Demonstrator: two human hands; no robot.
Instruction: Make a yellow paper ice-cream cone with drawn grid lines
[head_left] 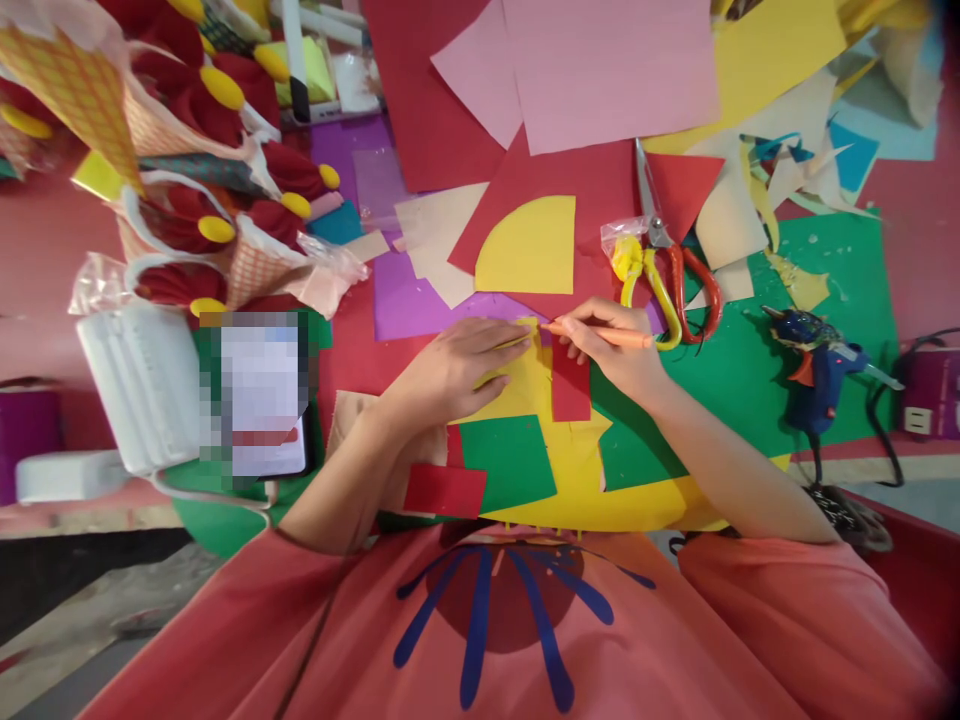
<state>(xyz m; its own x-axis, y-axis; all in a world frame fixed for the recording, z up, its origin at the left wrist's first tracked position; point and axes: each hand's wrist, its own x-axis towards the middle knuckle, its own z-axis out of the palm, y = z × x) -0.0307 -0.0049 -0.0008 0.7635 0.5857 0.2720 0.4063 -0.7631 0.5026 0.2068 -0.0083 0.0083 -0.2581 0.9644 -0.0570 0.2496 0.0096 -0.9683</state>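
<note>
My left hand [461,370] lies flat with its fingers stretched out, pressing on a yellow paper piece [517,385]. In my right hand [615,345] is an orange pen [622,337], pinched between thumb and fingers, its tip pointing left at the yellow piece's upper right edge. Beneath the right hand shows a small red paper strip [571,385]. Just beyond both hands rests a yellow quarter-circle of paper [529,250]. Scissors [667,260] with yellow and red handles lie to the right of it, blades pointing away from me.
At the right lies a blue glue gun [821,380] with a cord. A phone [262,400] and a white power strip [142,385] sit at the left. Wrapped paper cones [262,255] crowd the far left. Pink sheets [615,70] and paper scraps [795,170] cover the back.
</note>
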